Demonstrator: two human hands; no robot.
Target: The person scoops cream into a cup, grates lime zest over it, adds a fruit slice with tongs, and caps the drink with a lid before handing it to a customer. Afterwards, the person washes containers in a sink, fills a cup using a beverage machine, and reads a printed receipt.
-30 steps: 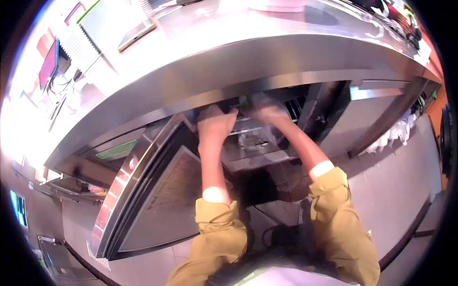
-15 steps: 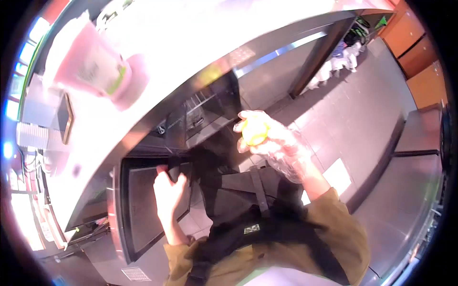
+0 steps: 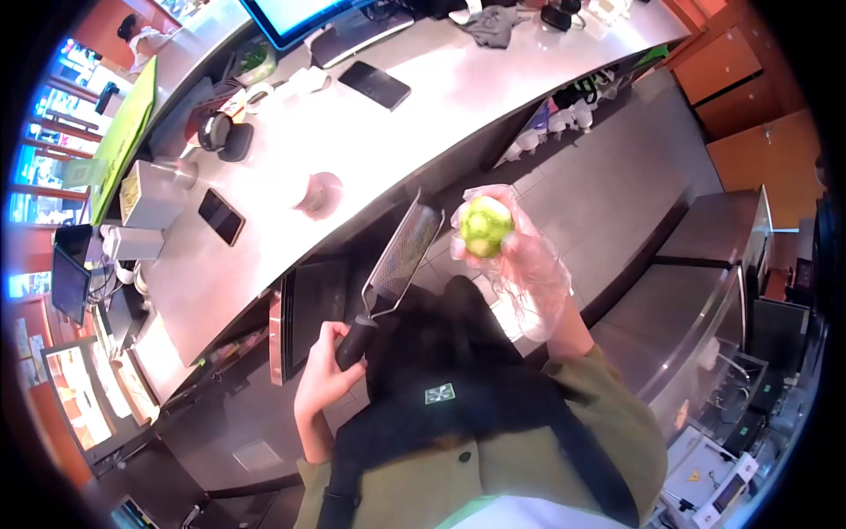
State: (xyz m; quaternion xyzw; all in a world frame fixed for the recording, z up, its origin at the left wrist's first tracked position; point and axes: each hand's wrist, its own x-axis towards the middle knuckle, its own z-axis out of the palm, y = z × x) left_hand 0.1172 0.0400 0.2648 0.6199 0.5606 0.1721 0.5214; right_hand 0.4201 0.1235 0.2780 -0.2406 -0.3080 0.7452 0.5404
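My left hand (image 3: 333,370) is closed around the black handle of a grater (image 3: 404,251). The grater's long metal face slants up and away, close to the counter's edge. In a clear plastic glove, my right hand (image 3: 527,264) grips a green lime (image 3: 486,227) with pale patches on its skin. The lime is just right of the grater's upper end, with a small gap between them. A pinkish cup (image 3: 315,194) stands on the counter beyond the grater.
On the white counter (image 3: 273,225) lie two phones (image 3: 221,217) (image 3: 375,85), with a monitor (image 3: 308,18) behind. An open cabinet door (image 3: 310,309) is below the counter at left. Dark cabinets (image 3: 679,291) line the right side. A person (image 3: 141,41) is at far upper left.
My view has swung so more of the counter shows and the cup looks smaller. The grater in my left hand has come into clear sight. My right hand still holds the lime.
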